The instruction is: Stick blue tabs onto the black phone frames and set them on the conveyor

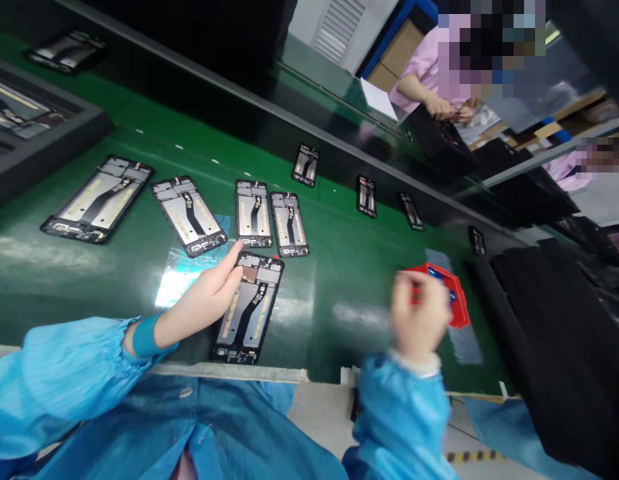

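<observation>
My left hand point(209, 293) rests on the left edge of a phone frame point(252, 313) that lies near the front edge of the green belt point(339, 267), with the forefinger stretched toward its top corner. My right hand point(419, 319) is blurred, raised above the belt with fingers curled in front of a red tray point(456, 300); whether it holds a small part cannot be told. Several more phone frames lie on the belt beyond, among them one point(98, 199) at far left, one point(189, 215), and a pair point(272, 220) side by side.
A dark tray point(34, 127) with more frames stands at the far left. Smaller frames point(366, 196) trail along the belt to the right. Black foam sheets point(554, 333) are stacked at right. Another person in pink point(429, 73) works across the line.
</observation>
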Available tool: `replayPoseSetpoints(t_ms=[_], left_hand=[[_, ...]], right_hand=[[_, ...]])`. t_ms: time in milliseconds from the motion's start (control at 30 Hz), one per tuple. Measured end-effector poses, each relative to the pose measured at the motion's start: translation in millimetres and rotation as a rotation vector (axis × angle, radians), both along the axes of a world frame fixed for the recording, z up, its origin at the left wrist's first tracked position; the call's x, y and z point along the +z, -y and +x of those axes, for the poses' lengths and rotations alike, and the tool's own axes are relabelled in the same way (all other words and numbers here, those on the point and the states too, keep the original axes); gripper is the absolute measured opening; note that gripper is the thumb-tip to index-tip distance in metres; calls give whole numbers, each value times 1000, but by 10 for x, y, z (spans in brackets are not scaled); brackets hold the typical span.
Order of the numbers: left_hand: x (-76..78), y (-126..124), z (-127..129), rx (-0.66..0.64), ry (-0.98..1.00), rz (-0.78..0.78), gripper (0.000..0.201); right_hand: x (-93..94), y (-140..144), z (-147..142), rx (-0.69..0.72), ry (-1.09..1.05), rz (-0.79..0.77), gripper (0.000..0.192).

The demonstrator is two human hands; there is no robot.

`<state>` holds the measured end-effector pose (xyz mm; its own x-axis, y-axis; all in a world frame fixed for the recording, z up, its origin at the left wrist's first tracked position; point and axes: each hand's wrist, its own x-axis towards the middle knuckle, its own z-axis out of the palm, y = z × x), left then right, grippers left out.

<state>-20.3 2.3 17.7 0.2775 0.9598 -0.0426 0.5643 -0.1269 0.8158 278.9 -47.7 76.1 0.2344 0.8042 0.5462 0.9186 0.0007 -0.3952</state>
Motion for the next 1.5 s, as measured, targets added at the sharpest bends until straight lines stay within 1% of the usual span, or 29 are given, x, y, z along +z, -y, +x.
replayPoseSetpoints(t_ms=[33, 67, 100, 133, 167, 233, 333, 433, 500, 533, 567, 633, 700, 733, 767, 833, 900, 933, 1000, 1033, 1067, 1100, 1133, 1200, 1233, 1267, 1333, 1433, 1500], left_hand=[[-3, 6, 5, -9, 31, 1, 57], [-1, 12, 9, -24, 69, -9, 57], [4, 20, 10, -34, 110, -26, 58], [12, 30, 9, -38, 155, -49, 58], [22, 40, 6, -38, 196, -79, 59], [47, 64, -5, -26, 259, -142, 61], [95, 97, -19, -27, 311, -199, 62], [166, 106, -32, -3, 353, -176, 63], [214, 94, -47, 57, 396, -175, 64], [232, 84, -56, 89, 427, -195, 65], [244, 72, -64, 117, 464, -227, 65], [250, 43, -77, 155, 550, -291, 65], [248, 3, -87, 180, 634, -303, 65], [250, -25, -97, 192, 667, -299, 65], [258, -57, -113, 202, 696, -296, 65], [285, -134, -174, 233, 765, -291, 64], [306, -211, -273, 232, 848, -291, 66], [306, -242, -329, 212, 891, -279, 70], [278, -281, -426, 161, 930, -228, 76], [252, -285, -458, 146, 901, -195, 77], [222, -279, -476, 148, 836, -162, 76], [191, -265, -481, 151, 739, -134, 73], [161, -244, -474, 142, 621, -117, 69], [116, -195, -447, 103, 388, -76, 59], [101, -172, -434, 74, 294, -46, 55], [93, -152, -425, 49, 218, -6, 52], [91, -126, -424, 23, 116, 81, 48], [109, -117, -437, 7, 55, 172, 44], [134, -130, -440, -7, 55, 218, 40]], right_hand=[[-91, 46, -335, 97, 28, -28, 18], [-182, 78, -658, 231, 69, -67, 18], [-267, 96, -949, 398, 156, -139, 25], [-341, 100, -1195, 472, 207, -151, 29], [-399, 92, -1385, 501, 222, -141, 31], [-456, 60, -1599, 487, 180, -93, 30], [-397, 20, -1612, 482, 47, -43, 21], [-272, 37, -1488, 493, -29, -19, 15], [-231, 76, -1406, 417, -73, -8, 16], [-231, 97, -1371, 380, -116, -32, 21], [-243, 116, -1340, 377, -181, -101, 29], [-279, 138, -1289, 483, -349, -382, 37], [-286, 127, -1255, 625, -463, -694, 27], [-267, 104, -1245, 674, -482, -795, 23], [-231, 64, -1239, 705, -479, -845, 21], [-117, -90, -1237, 759, -434, -826, 19], [13, -394, -1239, 811, -401, -736, 20], [65, -617, -1239, 812, -408, -685, 20], [114, -1200, -1232, 720, -454, -618, 19], [106, -1541, -1226, 612, -476, -617, 20], [79, -1895, -1218, 460, -452, -640, 20], [36, -2243, -1209, 293, -395, -672, 23], [-17, -2567, -1197, 208, -366, -677, 26], [-135, -3082, -1160, 77, -309, -694, 27], [-192, -3257, -1129, 33, -281, -698, 26], [-246, -3377, -1085, -14, -248, -701, 26], [-334, -3472, -953, -111, -170, -693, 31], [-389, -3407, -677, -236, -61, -703, 35], [-353, -3330, -488, -281, 1, -742, 36]])
